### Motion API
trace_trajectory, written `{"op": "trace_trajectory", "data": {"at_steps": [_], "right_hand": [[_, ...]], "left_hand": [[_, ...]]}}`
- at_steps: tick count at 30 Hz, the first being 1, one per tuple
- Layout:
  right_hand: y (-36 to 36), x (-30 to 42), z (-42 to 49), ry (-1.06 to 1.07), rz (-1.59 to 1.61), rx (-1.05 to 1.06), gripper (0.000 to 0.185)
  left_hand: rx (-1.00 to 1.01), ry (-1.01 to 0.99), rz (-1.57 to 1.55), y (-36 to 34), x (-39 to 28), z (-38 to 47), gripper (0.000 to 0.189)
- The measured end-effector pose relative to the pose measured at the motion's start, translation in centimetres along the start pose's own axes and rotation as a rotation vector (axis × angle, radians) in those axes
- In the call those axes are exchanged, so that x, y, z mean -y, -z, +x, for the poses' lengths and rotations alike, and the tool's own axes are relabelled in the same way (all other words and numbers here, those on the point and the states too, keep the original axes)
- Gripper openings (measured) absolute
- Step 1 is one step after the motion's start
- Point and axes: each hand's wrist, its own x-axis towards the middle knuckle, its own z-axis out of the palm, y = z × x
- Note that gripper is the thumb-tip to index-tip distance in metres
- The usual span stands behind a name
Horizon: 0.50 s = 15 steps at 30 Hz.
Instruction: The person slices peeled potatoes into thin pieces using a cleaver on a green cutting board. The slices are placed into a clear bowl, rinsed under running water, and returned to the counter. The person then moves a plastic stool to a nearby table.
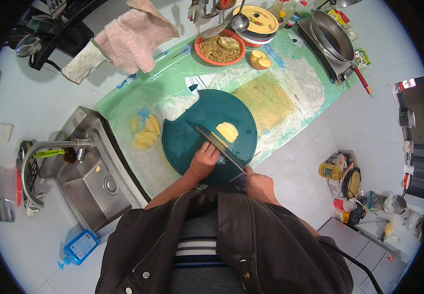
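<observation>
My right hand (260,185) grips the handle of a kitchen knife (221,150), whose blade slants up and left over a round dark green cutting board (182,136). Close against the near side of the blade is my left hand (205,160), its fingers bent and a ring on one of them. Whether those fingers pinch anything is hidden. Just beyond the blade lies a thin pale slice (219,140). A fanned stack of pale yellow slices, apparently potato (227,132), rests farther right on the board. To the left, a clear plastic bowl (123,141) contains several similar slices.
A steel sink (87,187) with a tap (50,145) adjoins the counter at left. Behind the board stand an orange bowl of brown food (217,53) and a halved apple-like fruit (260,60). A frying pan (333,36) sits on a cooker (316,47) at back right.
</observation>
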Motion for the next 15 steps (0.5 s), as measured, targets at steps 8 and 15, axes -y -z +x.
{"op": "trace_trajectory", "data": {"at_steps": [8,15], "right_hand": [[0.6,0.4,0.4,-0.021,0.005,0.017,0.034],[0.7,0.6,1.4,-0.006,-0.01,0.018,0.037]], "left_hand": [[0.045,-0.021,0.04,-0.3,0.2,-0.2,0.024],[0.04,0.043,-0.031,0.2,-0.1,0.2,0.019]]}}
